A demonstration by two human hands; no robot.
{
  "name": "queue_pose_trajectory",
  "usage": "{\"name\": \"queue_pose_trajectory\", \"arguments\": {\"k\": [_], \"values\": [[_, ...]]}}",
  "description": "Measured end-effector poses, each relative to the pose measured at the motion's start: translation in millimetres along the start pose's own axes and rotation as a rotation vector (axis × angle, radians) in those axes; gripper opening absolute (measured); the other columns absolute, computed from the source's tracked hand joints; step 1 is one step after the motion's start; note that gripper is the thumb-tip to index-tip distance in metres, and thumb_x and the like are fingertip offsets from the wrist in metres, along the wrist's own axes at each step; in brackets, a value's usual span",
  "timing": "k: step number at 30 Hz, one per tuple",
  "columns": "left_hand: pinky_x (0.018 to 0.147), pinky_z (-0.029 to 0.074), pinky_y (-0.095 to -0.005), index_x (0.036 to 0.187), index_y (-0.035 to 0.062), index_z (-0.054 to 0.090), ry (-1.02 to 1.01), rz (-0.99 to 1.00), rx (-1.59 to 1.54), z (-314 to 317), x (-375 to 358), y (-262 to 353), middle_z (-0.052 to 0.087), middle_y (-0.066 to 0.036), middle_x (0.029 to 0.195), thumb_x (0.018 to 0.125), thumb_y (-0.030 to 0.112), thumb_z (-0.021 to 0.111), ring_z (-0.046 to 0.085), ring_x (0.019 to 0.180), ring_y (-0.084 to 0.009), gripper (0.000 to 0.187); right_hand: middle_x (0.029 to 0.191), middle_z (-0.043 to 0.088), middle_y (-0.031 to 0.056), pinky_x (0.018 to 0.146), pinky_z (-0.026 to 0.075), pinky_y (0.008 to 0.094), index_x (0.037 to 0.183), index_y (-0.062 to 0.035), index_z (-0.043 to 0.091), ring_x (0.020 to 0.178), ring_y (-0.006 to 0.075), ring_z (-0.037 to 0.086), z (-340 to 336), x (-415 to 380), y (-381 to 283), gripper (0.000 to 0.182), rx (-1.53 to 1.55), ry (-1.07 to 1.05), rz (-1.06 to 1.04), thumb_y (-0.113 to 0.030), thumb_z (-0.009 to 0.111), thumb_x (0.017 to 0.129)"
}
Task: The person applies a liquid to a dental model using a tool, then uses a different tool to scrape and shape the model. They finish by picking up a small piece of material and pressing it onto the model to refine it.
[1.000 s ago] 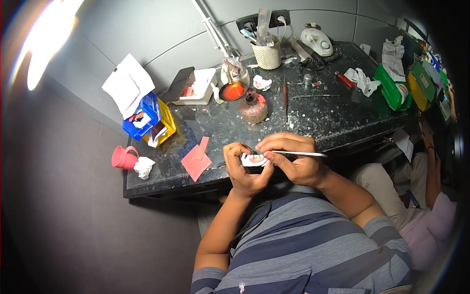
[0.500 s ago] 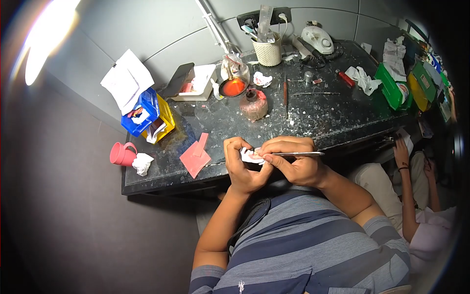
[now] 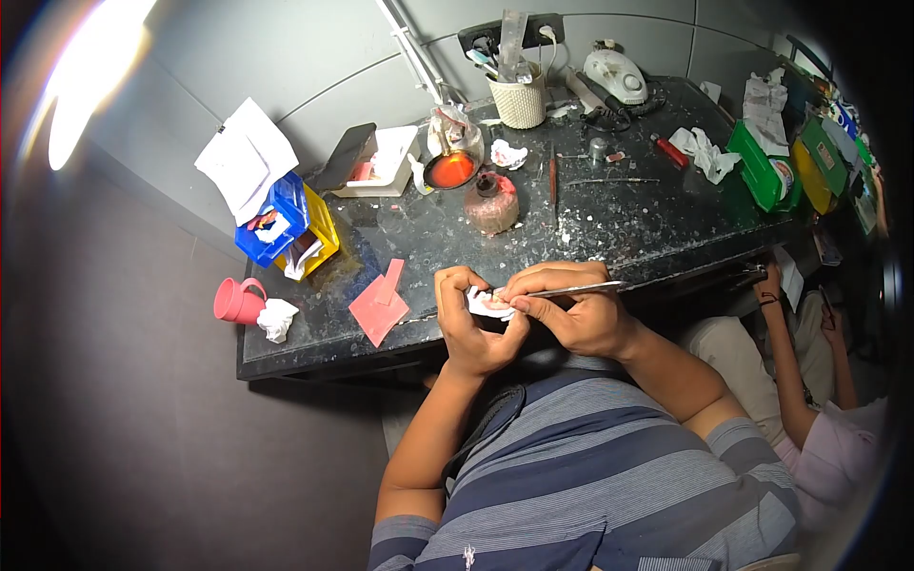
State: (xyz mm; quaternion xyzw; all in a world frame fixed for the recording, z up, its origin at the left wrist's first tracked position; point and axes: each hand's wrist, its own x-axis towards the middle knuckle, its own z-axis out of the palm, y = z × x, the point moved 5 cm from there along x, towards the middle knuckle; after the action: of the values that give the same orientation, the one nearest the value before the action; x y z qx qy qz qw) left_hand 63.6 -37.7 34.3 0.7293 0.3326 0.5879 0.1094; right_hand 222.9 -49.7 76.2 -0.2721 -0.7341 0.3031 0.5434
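My left hand (image 3: 472, 328) is closed around a small white dental cast (image 3: 484, 306) with pinkish parts on top, held just over the table's front edge. Pinched in my right hand (image 3: 577, 309) is a slim metal wax carver (image 3: 600, 287), its handle pointing right. The carver's tip meets the cast or lies close to it; my fingers hide the exact contact. Left of my hands, pink wax sheets (image 3: 379, 309) lie on the black table (image 3: 428, 257). Beyond them stands a round glass spirit burner (image 3: 491, 205) with a dark top.
At left are a pink mug (image 3: 238, 301), crumpled tissue (image 3: 277, 320) and blue and yellow bins (image 3: 286, 224). Behind sit a white box (image 3: 386, 176), an orange-filled dish (image 3: 449, 169) and a woven cup (image 3: 518, 103). Another person's arm (image 3: 786, 366) is at right.
The carver's handle end has tipped upward slightly, with my right hand turning a little. My left hand stays nearly still. The other person's hand at right has shifted.
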Motion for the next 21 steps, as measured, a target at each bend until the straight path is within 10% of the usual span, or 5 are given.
{"name": "queue_pose_trajectory", "arguments": {"k": [9,16,21], "values": [[0.074,0.042,-0.0303,0.101,-0.0004,0.047,-0.042,-0.035,-0.063,-1.3,-2.1,-6.8,0.044,-0.01,0.096,0.074,0.014,0.075,0.046,0.083,-0.0174,0.042,0.092,0.076,0.0134,0.077,0.057,0.0304,0.097,0.0035,0.074,0.083,0.02,0.073,-2.8,0.2,2.7,0.009,0.066,-0.03,0.0,-0.002,0.07,0.091],[0.074,0.05,-0.0315,0.119,0.0047,0.043,-0.175,-0.519,-1.02,-0.2,3.0,-20.4,0.051,-0.013,0.104,0.067,0.027,0.075,0.053,0.088,-0.0191,0.065,0.096,0.074,0.0103,0.079,0.056,0.0277,0.102,0.0018,0.073,0.088,0.0145,0.07,-12.1,0.7,11.4,0.011,0.197,0.07,0.084,-0.005,0.071,0.093],[0.072,0.05,-0.0316,0.113,0.0019,0.045,-0.202,-0.503,-1.133,-3.7,3.3,-28.2,0.051,-0.018,0.106,0.061,0.031,0.069,0.054,0.085,-0.0218,0.064,0.091,0.072,0.0114,0.071,0.059,0.0293,0.091,0.0029,0.067,0.08,0.0172,0.072,-13.9,-8.8,8.9,0.018,0.281,0.181,-0.048,-0.014,0.069,0.097]]}}
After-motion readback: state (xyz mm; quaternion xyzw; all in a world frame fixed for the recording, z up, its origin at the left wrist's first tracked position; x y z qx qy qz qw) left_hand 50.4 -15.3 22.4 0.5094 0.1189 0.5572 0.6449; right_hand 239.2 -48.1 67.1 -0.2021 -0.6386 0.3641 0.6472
